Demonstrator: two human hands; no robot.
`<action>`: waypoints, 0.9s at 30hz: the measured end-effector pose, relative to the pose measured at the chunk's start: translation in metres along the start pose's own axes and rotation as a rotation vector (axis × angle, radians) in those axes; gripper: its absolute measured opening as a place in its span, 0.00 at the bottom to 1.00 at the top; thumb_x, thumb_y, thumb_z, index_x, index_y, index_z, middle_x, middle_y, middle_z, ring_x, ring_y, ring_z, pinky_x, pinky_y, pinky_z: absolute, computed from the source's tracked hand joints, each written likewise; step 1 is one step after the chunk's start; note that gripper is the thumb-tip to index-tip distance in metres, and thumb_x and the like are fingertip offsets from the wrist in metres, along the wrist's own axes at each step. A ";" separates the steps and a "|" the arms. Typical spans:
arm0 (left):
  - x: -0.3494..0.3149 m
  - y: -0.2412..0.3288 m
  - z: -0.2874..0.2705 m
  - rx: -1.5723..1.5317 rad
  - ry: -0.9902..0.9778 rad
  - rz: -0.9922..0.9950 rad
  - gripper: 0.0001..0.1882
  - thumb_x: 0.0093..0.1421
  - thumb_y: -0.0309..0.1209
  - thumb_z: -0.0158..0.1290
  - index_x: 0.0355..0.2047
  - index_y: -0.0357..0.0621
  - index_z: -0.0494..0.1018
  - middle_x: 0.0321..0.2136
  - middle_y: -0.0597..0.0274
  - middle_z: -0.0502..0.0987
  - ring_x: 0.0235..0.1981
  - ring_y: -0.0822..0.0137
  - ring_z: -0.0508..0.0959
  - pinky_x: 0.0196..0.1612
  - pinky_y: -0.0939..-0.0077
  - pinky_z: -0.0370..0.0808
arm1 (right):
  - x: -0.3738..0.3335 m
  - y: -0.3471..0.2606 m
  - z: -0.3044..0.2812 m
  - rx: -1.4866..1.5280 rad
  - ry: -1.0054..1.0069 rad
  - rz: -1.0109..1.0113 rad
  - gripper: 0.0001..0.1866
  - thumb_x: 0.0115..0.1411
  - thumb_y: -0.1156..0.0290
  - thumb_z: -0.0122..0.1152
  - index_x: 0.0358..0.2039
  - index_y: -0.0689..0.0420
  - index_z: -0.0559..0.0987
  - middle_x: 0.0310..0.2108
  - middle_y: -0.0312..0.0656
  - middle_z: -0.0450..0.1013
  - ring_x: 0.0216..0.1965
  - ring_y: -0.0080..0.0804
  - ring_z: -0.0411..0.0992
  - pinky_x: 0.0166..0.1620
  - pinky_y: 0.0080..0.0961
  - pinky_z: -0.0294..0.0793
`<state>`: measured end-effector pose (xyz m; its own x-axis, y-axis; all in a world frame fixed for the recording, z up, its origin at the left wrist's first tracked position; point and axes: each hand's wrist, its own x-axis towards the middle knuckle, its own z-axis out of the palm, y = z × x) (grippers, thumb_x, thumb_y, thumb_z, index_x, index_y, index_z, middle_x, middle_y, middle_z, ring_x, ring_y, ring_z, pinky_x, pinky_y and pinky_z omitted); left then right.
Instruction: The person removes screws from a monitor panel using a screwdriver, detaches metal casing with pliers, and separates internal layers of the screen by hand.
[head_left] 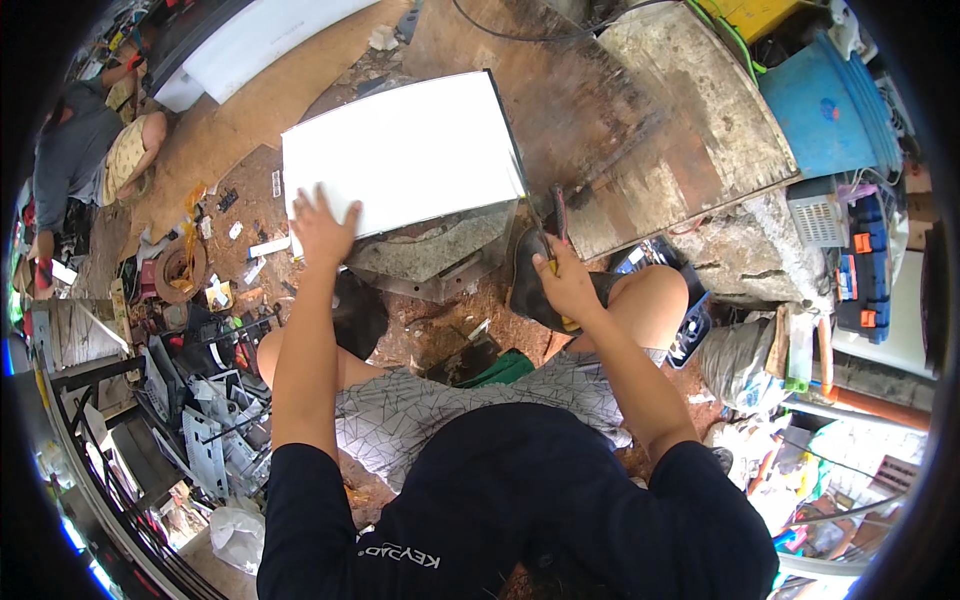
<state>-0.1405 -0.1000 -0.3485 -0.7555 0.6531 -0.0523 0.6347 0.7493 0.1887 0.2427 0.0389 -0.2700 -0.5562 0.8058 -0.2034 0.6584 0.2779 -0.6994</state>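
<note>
A flat white rectangular panel [405, 150] with thin dark edges rests on a rough grey block [440, 250] in front of me. My left hand [323, 230] presses on the panel's near left corner, fingers spread. At the panel's right edge, my right hand [570, 287] is closed round a long hand tool [540, 215] with dark, red and yellow parts. It looks like pliers, but the fingers cover much of it. The tool's far end reaches up beside the panel's near right corner.
Worn wooden boards [690, 130] lie to the right, beside a blue bucket [825, 110]. A blue-black case [865, 265] stands below it. Metal scrap [215, 430] is heaped at left. Another person [85, 150] crouches at far left. A white slab [260, 45] lies behind.
</note>
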 end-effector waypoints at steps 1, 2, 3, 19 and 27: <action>0.004 -0.009 -0.003 0.053 0.150 -0.112 0.51 0.58 0.62 0.52 0.69 0.38 0.50 0.66 0.29 0.53 0.68 0.38 0.55 0.68 0.45 0.53 | 0.001 0.002 0.000 -0.017 0.019 -0.010 0.29 0.65 0.58 0.56 0.61 0.61 0.67 0.54 0.63 0.70 0.53 0.61 0.71 0.56 0.45 0.69; 0.007 -0.020 -0.008 -0.030 0.085 -0.168 0.51 0.57 0.62 0.54 0.68 0.36 0.52 0.65 0.28 0.54 0.68 0.38 0.55 0.68 0.46 0.53 | 0.002 0.004 0.001 -0.052 0.003 0.059 0.30 0.65 0.57 0.55 0.61 0.62 0.67 0.55 0.64 0.69 0.55 0.63 0.69 0.58 0.46 0.68; 0.013 -0.032 -0.014 -0.129 -0.005 -0.228 0.51 0.57 0.61 0.55 0.67 0.35 0.53 0.64 0.27 0.55 0.67 0.37 0.56 0.68 0.48 0.53 | 0.007 0.005 0.001 -0.052 -0.018 0.047 0.30 0.64 0.58 0.55 0.61 0.64 0.67 0.54 0.62 0.71 0.55 0.62 0.69 0.58 0.45 0.68; 0.034 -0.028 -0.054 -0.197 -0.202 -0.362 0.50 0.52 0.65 0.56 0.56 0.24 0.68 0.57 0.26 0.66 0.64 0.40 0.62 0.64 0.56 0.63 | 0.158 -0.014 -0.002 -0.450 0.148 -0.069 0.20 0.62 0.64 0.52 0.47 0.67 0.75 0.45 0.65 0.74 0.48 0.63 0.73 0.53 0.49 0.70; 0.039 -0.029 -0.070 -0.584 -0.238 -0.374 0.49 0.49 0.68 0.57 0.49 0.28 0.76 0.48 0.32 0.76 0.57 0.39 0.71 0.60 0.55 0.68 | 0.151 -0.009 0.015 -0.284 0.076 -0.068 0.18 0.60 0.66 0.55 0.48 0.63 0.77 0.41 0.62 0.76 0.45 0.60 0.74 0.49 0.46 0.72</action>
<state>-0.1993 -0.1038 -0.2869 -0.8067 0.4212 -0.4146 0.1014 0.7897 0.6050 0.1452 0.1502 -0.3052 -0.5717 0.8139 -0.1036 0.7422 0.4593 -0.4881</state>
